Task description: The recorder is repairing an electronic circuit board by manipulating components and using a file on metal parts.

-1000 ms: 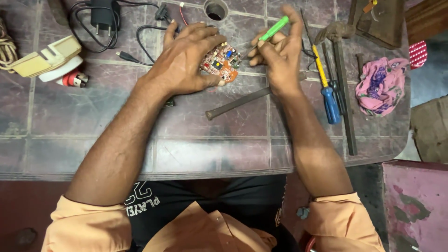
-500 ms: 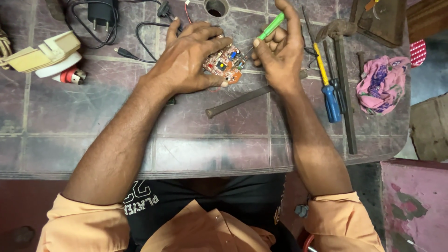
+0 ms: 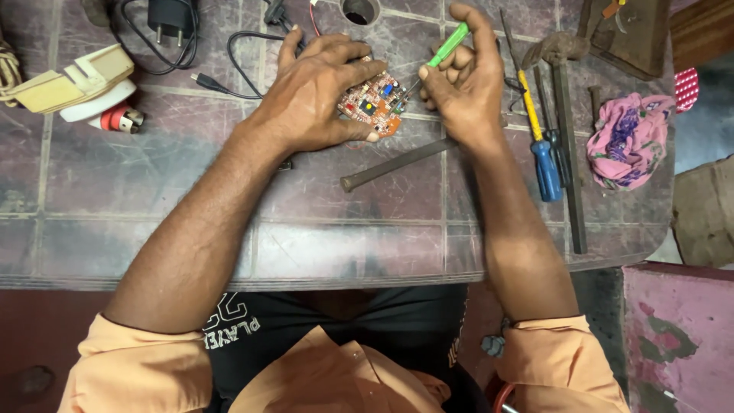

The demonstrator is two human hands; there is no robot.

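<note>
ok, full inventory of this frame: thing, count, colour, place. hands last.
circuit board: 1, orange-brown with small parts, table top centre, under the left hand
green-handled tool: 1, green, in the right hand, tip at the board
metal rod: 1, dark grey, lying below the board
blue-handled screwdriver: 1, blue and yellow, right of the right hand
long dark tools: about 2, dark metal, beside the screwdriver
cloth: 1, pink patterned, far right
plug adapter: 1, black with cable, top left
cream plastic part: 1, cream, far left
tiled table: 1, grey-purple
left hand: 1, holds the board
right hand: 1, grips the green tool
</note>
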